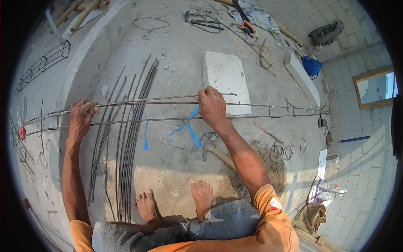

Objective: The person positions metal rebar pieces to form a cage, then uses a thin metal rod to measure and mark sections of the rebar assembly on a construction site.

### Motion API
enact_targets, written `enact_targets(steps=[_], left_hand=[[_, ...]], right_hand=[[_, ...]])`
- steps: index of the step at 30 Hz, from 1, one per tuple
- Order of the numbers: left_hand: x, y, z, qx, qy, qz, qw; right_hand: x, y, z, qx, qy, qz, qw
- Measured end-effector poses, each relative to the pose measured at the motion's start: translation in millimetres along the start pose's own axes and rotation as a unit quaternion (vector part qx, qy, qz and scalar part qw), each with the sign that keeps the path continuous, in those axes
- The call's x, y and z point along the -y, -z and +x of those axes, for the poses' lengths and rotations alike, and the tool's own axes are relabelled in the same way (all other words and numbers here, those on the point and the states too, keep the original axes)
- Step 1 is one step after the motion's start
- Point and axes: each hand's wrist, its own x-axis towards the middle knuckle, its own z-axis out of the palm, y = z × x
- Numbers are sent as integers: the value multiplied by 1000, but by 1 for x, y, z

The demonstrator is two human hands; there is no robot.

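My left hand point(84, 111) is closed around the long steel rods point(153, 99) running crosswise in front of me. My right hand point(212, 105) grips them farther right, just before a white block point(224, 71). A lower parallel rod point(168, 119) passes beneath both hands. At the right, square wire stirrups point(296, 111) hang along the rods; a small red object point(22, 132) sits at their left end. A bundle of loose rods point(128, 168) lies on the floor below, with blue strips point(193, 136) nearby.
Near my bare feet lie a hammer point(224, 157) and loose stirrups point(285, 151). A concrete ledge point(84, 59) borders the left, with a wire cage point(42, 65). A saw point(247, 27), wire coil, blue bag point(311, 66) and block wall point(357, 159) surround the area.
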Motion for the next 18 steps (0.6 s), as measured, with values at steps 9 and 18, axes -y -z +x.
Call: enact_targets(steps=[9, 18], left_hand=[[-9, 9, -2, 59, 65, -16, 996], [-7, 9, 0, 102, 67, -10, 993]], right_hand=[[9, 9, -12, 17, -1, 31, 999], [9, 0, -20, 67, -29, 86, 994]])
